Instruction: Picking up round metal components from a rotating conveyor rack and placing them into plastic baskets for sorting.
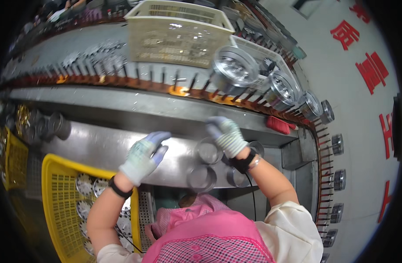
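My left hand (141, 158), in a white glove with bluish fingertips, hovers above the steel worktop (93, 140). Its thumb stands apart from the fingers and nothing lies between them. Farther right, my right hand (228, 136) wears a similar glove and reaches forward, fingers stretched out and slightly blurred, with no object visible in it. Below and beside it stand several grey metal cups: one (209, 151) close to its thumb side, another (201, 178) nearer me, a third (237, 176) under the wrist. Whether the hand touches any cup, I cannot tell.
A yellow basket (47, 193) at my left holds slotted metal discs (84, 185). Behind the worktop runs a line of upright pegs (163, 78), some carrying metal cups (282, 91). A cream crate (166, 44) stands beyond. A red brush (278, 125) lies on the right ledge.
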{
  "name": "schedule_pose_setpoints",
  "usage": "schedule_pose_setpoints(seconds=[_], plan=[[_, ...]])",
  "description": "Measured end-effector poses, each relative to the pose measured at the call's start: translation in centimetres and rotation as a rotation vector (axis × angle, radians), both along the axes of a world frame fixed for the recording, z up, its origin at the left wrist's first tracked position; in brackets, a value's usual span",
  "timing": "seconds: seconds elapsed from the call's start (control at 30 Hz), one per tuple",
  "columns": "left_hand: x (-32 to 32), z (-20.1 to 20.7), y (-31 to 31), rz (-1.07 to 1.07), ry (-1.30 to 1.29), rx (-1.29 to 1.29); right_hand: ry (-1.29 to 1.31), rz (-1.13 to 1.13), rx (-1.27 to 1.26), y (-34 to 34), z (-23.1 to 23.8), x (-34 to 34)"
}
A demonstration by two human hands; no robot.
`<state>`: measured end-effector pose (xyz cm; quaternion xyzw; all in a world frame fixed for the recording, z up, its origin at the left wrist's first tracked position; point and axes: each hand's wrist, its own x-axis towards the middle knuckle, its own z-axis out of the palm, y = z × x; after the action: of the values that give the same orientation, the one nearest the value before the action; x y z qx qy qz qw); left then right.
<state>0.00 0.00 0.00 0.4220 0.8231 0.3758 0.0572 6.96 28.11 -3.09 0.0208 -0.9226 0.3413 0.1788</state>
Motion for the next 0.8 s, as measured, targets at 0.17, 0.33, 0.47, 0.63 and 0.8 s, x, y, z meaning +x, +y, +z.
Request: schedule_pose_setpoints(seconds=[0.17, 0.33, 0.47, 0.63, 0.8], plan=[[-2.3, -7.2, 22.4, 0.215, 0.004, 0.357, 0.115, -0.748, -0.586, 23.8, -4.6, 6.1], [-6.3, -9.7, 30.9, 0.368, 0.163, -0.116, -0.070, -0.979, 0.368, 30.5, -10.4, 3.7], [-4.4, -4.6, 32.7, 0.300, 0.278, 0.087, 0.376, -0.885, 0.800, 28.6, -5.5, 3.1], [-4.5, 2.2, 30.0, 0.406, 0.460, 0.346, 0.430, -0.926, 1.346, 35.9, 2.4, 5.3], [-3.1, 5.1, 23.9, 0.433, 0.643, 0.618, 0.449, -1.115, 1.783, 39.8, 12.1, 7.4]])
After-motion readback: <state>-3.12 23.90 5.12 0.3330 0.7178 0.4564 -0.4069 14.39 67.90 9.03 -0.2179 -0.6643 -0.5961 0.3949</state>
